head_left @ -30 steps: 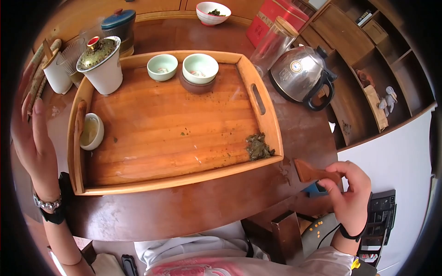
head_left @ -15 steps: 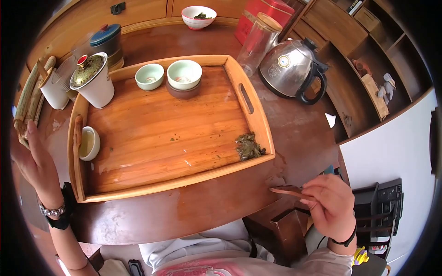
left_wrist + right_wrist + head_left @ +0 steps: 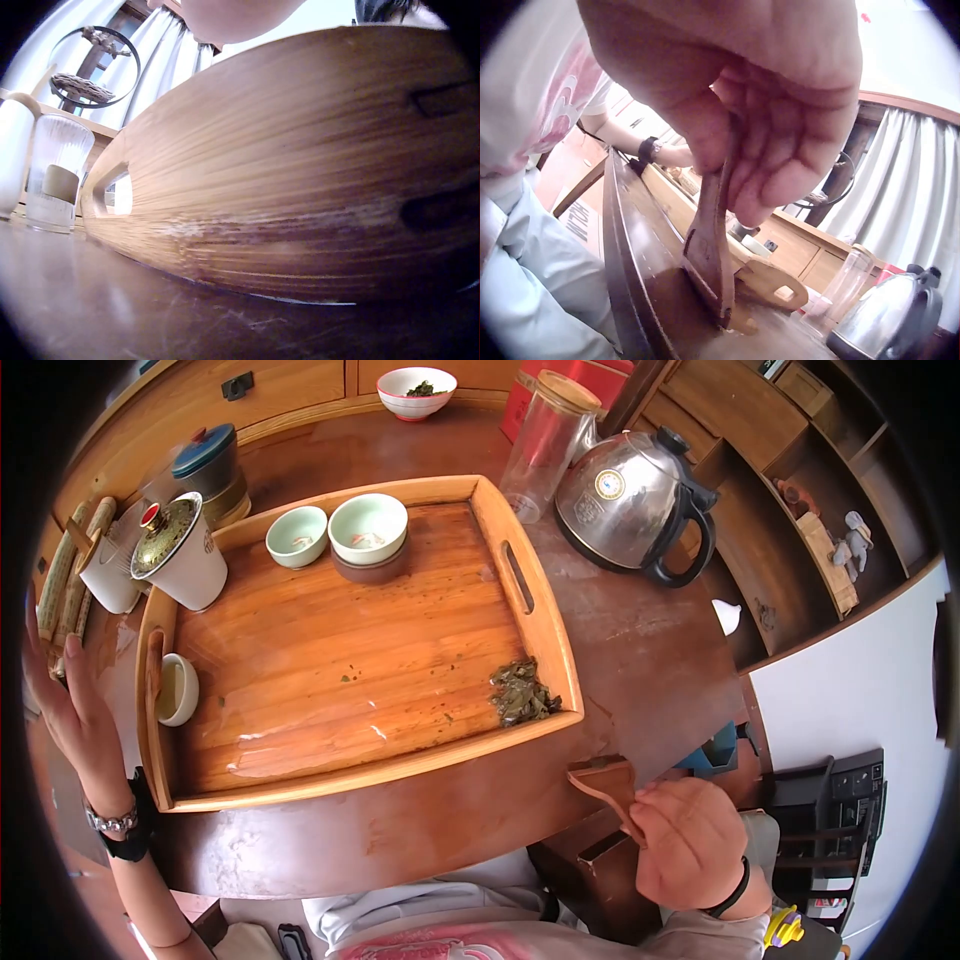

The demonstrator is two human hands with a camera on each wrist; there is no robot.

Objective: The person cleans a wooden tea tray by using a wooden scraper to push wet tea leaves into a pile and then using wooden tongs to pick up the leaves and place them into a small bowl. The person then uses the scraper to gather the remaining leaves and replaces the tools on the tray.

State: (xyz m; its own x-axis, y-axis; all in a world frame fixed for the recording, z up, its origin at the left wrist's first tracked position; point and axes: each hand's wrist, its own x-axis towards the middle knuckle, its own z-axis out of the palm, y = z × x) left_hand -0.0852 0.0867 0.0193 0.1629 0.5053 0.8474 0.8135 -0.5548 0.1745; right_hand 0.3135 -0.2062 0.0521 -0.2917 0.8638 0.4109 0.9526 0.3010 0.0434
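My right hand (image 3: 692, 842) grips the narrow handle of a small brown wooden scraper (image 3: 606, 780) with a flared flat end. In the right wrist view the handle is pinched between thumb and fingers, and the flared end (image 3: 711, 259) points down close over the table edge. A wooden tray (image 3: 360, 788) lies to its left, with a clump of wet tea leaves (image 3: 522, 694) in its near right corner. My left hand (image 3: 78, 725) stays beside the tray's left end with fingers extended. A pale cup (image 3: 184, 690) of tea stands inside that end.
Two pale green cups (image 3: 298, 536) stand at the tray's back, one on a brown base. A lidded white gaiwan (image 3: 190, 565) is at its back left corner. A steel kettle (image 3: 622, 505) and a glass jar (image 3: 545, 450) stand behind right. A blue bin (image 3: 715, 750) sits below the table's right edge.
My right hand has moved left and nearer the body along the table edge, turning the scraper so its flared end points toward the tray. My left hand stays by the tray.
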